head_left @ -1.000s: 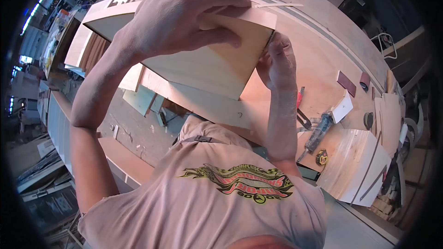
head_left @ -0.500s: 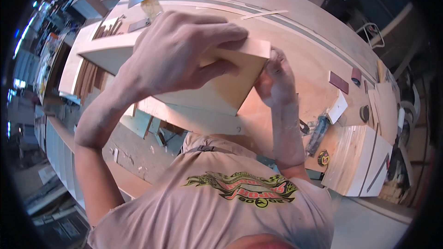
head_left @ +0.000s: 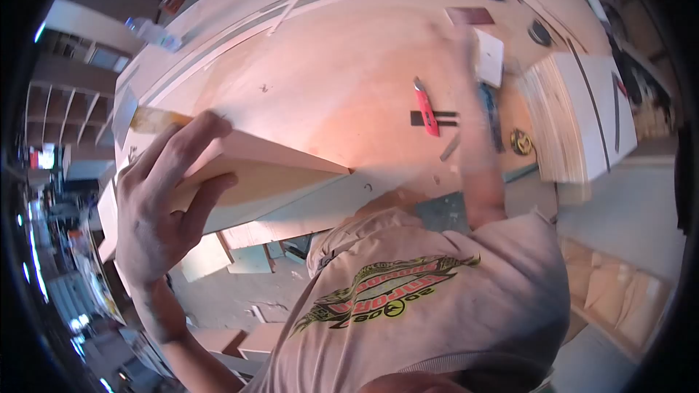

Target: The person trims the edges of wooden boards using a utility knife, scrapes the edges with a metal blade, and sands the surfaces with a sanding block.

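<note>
My left hand [head_left: 171, 189] is closed on the top edge of a pale wooden panel piece [head_left: 269, 175], fingers on the far side and thumb on the near one. The piece stands tilted at the bench's near edge. My right hand [head_left: 455, 36] is smeared by motion near a dark red block [head_left: 470, 16] and a white piece [head_left: 489, 58]; its fingers cannot be made out. A red utility knife [head_left: 426, 108] lies on a black flat part [head_left: 445, 118], left of my right forearm.
The wooden bench [head_left: 328, 51] carries a stack of boards [head_left: 557, 116] on the right, a yellow tape measure [head_left: 520, 142], a round black item [head_left: 539, 33] and a thin strip [head_left: 297, 4]. A plastic bottle [head_left: 154, 33] is at the far left.
My right hand has let go of the panel's right end and moved away over the bench to the right. My left hand still grips the panel. The view has turned, and the red knife now shows.
</note>
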A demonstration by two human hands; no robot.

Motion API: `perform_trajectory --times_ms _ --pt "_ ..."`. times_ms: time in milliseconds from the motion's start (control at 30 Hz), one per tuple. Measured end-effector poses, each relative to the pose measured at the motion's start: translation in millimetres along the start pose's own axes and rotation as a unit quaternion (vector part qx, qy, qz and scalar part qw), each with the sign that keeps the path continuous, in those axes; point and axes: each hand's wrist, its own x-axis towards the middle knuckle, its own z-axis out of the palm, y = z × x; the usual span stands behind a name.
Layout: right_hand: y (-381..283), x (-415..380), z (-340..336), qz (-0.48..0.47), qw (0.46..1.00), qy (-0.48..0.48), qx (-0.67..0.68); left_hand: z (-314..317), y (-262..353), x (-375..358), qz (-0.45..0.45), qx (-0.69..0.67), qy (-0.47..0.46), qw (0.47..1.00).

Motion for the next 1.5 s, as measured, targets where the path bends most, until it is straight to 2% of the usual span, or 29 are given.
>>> perform_trajectory --times_ms 33,67,100,133,167,200,267,333,400,433,467,500,533,567,600,667,700,767,800,867,967,1133,1233,1367,1433,1467,1500 --pt "-0.5 11.3 -25.3 -0.003 0.999 0.029 -0.039 3.1 1.2 -0.8 0.010 0.005 0.031 0.999" --pt "-1.1 22.1 -51.0 -0.004 0.995 0.057 -0.077 5.0 3.4 -1.5 -0.071 -0.052 0.043 0.995" --pt "32.0 26.2 -54.4 0.060 0.973 0.043 -0.217 6.4 3.0 -0.2 -0.089 -0.061 0.057 0.992" --pt "64.6 30.1 -57.8 0.118 0.928 0.011 -0.353 4.0 1.0 -2.0 -0.107 -0.035 0.034 0.993" --pt "132.5 42.5 -51.9 0.138 0.907 -0.036 -0.396 1.7 0.1 -2.9 -0.120 -0.012 0.013 0.993" --pt "147.7 38.1 -53.3 0.115 0.912 -0.038 -0.391 0.5 -0.6 -2.0 -0.135 -0.003 0.037 0.990" --pt "177.4 30.0 -55.0 0.068 0.921 -0.042 -0.382 0.8 -2.1 0.7 -0.093 0.031 -0.019 0.995" --pt "177.7 37.8 -54.5 0.012 0.921 -0.007 -0.388 5.9 -5.5 2.5 -0.089 0.018 0.025 0.996" --pt "119.9 25.2 -64.8 0.130 0.954 -0.010 -0.270 14.2 -8.5 5.5 -0.055 -0.035 0.108 0.992" --pt "95.0 21.1 -66.1 0.128 0.954 -0.012 -0.272 14.7 -10.1 7.4 -0.058 -0.036 0.108 0.992" --pt "70.2 16.9 -65.2 0.049 0.995 -0.022 -0.079 13.5 -11.7 8.7 -0.032 -0.029 0.124 0.991" --pt "46.5 10.2 -62.5 -0.030 0.992 -0.032 0.119 11.8 -12.9 10.6 -0.006 -0.021 0.138 0.990" --pt "24.8 1.1 -57.4 -0.026 0.992 -0.038 0.116 9.9 -13.0 12.8 0.007 -0.019 0.135 0.991" --pt "3.4 -9.0 -50.5 -0.032 0.956 -0.092 0.276 11.9 -14.2 14.2 0.000 -0.024 0.132 0.991" --pt "-23.0 -21.0 -44.6 -0.036 0.891 -0.143 0.429 13.6 -16.5 15.9 0.021 -0.036 0.138 0.990" --pt "-99.5 -61.0 -34.4 0.044 0.845 -0.194 0.497 13.4 -21.4 15.7 0.041 -0.027 0.152 0.987" --pt "-131.9 -77.5 -34.0 -0.030 0.841 -0.226 0.490 13.6 -20.2 13.4 0.033 -0.031 0.151 0.987" --pt "-175.6 -102.1 -24.1 -0.152 0.801 -0.257 0.519 11.0 -15.2 10.9 -0.009 0.152 0.119 0.981" --pt "-186.8 -107.2 -19.3 -0.162 0.795 -0.267 0.520 4.6 -8.6 13.7 -0.094 0.175 0.026 0.980" --pt "-206.7 -116.8 -15.7 -0.189 0.804 -0.272 0.494 -9.2 -4.4 16.7 -0.096 0.125 -0.001 0.988" --pt "-221.4 -119.8 -15.2 -0.265 0.839 -0.242 0.409 -6.9 -0.6 14.8 -0.079 0.072 0.031 0.994" --pt "-203.2 -126.5 -11.8 -0.238 0.853 -0.250 0.391 6.5 -25.8 19.9 -0.077 0.062 0.064 0.993" --pt "-195.1 -129.2 -11.4 -0.216 0.843 -0.266 0.414 -1.0 -10.4 15.8 -0.059 0.055 0.074 0.994" --pt "-215.2 -116.9 -17.3 -0.262 0.840 -0.246 0.407 -3.0 -9.9 14.8 -0.062 0.062 0.035 0.995" --pt "-215.5 -115.3 -12.7 -0.267 0.831 -0.237 0.427 -0.6 -12.7 11.7 -0.049 0.053 0.062 0.995" --pt "-212.8 -114.2 -4.5 -0.300 0.811 -0.228 0.448 -3.1 -10.9 10.1 -0.045 0.051 0.072 0.995" --pt "-209.7 -118.2 -7.9 -0.287 0.815 -0.232 0.446 -7.8 -3.9 8.9 -0.071 0.062 0.052 0.994"
